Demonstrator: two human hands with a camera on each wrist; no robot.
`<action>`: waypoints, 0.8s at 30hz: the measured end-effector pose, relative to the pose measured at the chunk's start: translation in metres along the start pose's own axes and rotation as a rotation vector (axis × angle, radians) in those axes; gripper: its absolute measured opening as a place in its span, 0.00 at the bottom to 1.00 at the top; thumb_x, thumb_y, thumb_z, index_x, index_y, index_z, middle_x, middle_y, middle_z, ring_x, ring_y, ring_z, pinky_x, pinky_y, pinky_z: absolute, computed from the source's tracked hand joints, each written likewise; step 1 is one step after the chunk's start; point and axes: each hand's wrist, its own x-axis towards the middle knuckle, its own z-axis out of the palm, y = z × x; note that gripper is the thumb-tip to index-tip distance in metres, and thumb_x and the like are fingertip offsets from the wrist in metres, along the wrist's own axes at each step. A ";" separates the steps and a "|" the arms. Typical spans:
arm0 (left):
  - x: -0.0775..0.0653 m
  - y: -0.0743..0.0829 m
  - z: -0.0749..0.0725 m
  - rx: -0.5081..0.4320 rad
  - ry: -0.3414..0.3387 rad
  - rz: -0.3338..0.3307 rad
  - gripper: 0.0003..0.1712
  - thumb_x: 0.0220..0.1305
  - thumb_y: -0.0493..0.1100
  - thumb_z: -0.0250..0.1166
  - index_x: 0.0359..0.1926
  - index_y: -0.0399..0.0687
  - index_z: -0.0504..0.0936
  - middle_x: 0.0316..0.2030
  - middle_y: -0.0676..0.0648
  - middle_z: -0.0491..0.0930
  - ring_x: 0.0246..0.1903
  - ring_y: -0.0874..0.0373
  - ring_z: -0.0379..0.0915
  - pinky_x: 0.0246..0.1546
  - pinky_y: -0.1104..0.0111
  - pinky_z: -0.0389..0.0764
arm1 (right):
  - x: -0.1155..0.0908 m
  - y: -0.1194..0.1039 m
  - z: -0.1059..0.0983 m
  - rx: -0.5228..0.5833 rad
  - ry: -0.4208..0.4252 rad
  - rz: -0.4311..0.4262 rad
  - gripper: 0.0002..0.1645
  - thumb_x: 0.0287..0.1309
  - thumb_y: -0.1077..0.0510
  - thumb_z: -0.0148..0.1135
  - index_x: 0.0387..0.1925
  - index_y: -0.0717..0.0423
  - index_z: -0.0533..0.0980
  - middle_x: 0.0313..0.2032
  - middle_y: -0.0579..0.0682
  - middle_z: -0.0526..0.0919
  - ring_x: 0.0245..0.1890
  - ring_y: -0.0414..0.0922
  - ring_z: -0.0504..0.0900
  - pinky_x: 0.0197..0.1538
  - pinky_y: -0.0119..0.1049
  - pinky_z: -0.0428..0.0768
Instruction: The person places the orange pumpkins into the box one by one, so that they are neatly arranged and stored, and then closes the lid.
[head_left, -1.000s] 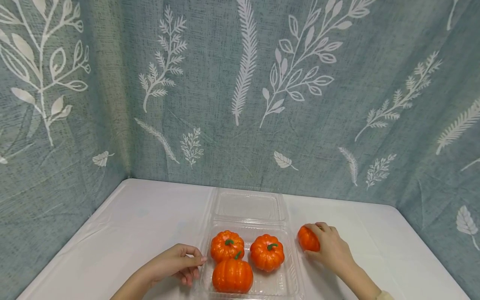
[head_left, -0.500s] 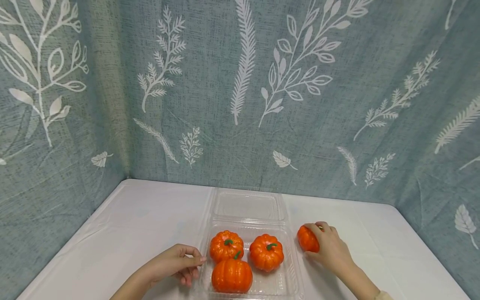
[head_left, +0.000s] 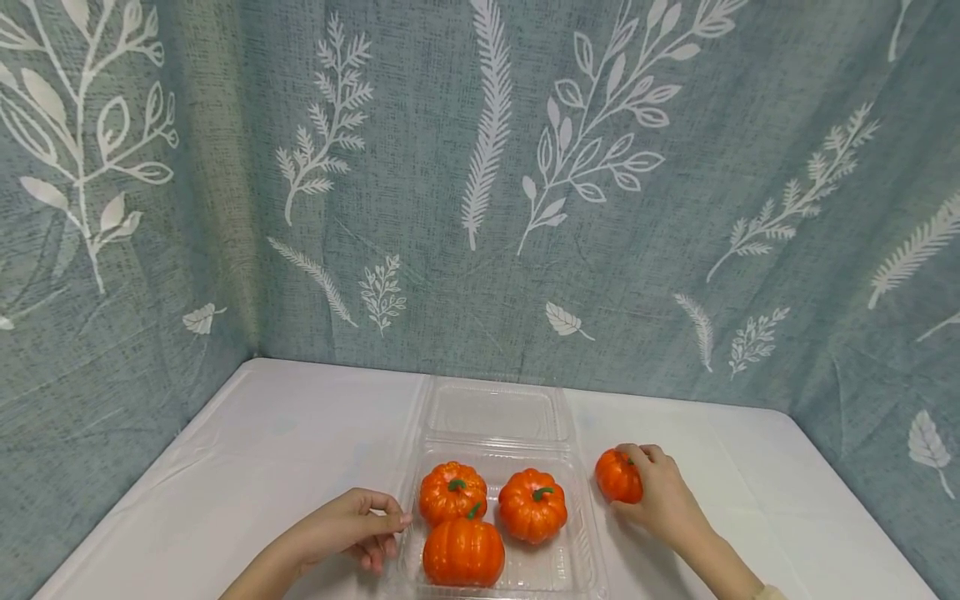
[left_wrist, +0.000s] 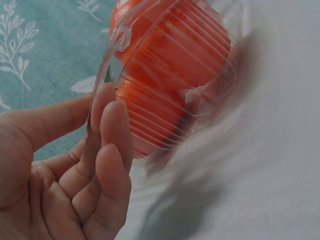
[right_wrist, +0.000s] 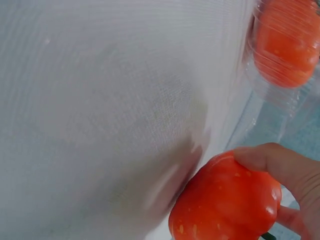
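Note:
A clear plastic clamshell container (head_left: pixel 551 571) lies on the table with its lid (head_left: pixel 498 412) folded back. Inside it sit three small orange pumpkins: one at the back left (head_left: pixel 442 500), one on the right (head_left: pixel 532 507), and one at the front left (head_left: pixel 463 557) lying on its side. With thumb and fingertips, my left hand (head_left: pixel 348 527) pinches the container's left rim; the left wrist view shows the rim between them. To the right of the container, my right hand (head_left: pixel 660 498) grips a fourth orange pumpkin (right_wrist: pixel 225 202), which is close to the tabletop, thumb on its near side.
A white cloth (head_left: pixel 322 417) covers the table. Blue-green curtains (head_left: pixel 420 183) with white leaf prints stand along its back and sides.
The pumpkin in my right hand has turned a little, and its green stem now shows beside the fingers. My left hand and the container stay as they were.

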 end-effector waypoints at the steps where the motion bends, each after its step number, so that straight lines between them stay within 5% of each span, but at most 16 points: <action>1: 0.000 0.000 0.000 0.000 0.000 0.000 0.14 0.66 0.48 0.56 0.31 0.41 0.75 0.18 0.54 0.76 0.14 0.68 0.71 0.18 0.78 0.73 | 0.000 0.000 0.000 0.006 -0.001 0.001 0.35 0.30 0.61 0.78 0.46 0.56 0.73 0.44 0.61 0.74 0.44 0.60 0.73 0.46 0.56 0.75; 24: -0.001 0.005 0.001 -0.013 0.002 -0.010 0.13 0.66 0.47 0.55 0.30 0.43 0.74 0.18 0.53 0.76 0.15 0.67 0.71 0.19 0.78 0.73 | -0.004 -0.003 -0.016 0.121 -0.097 0.038 0.28 0.36 0.59 0.71 0.45 0.54 0.74 0.42 0.56 0.73 0.42 0.54 0.74 0.39 0.48 0.79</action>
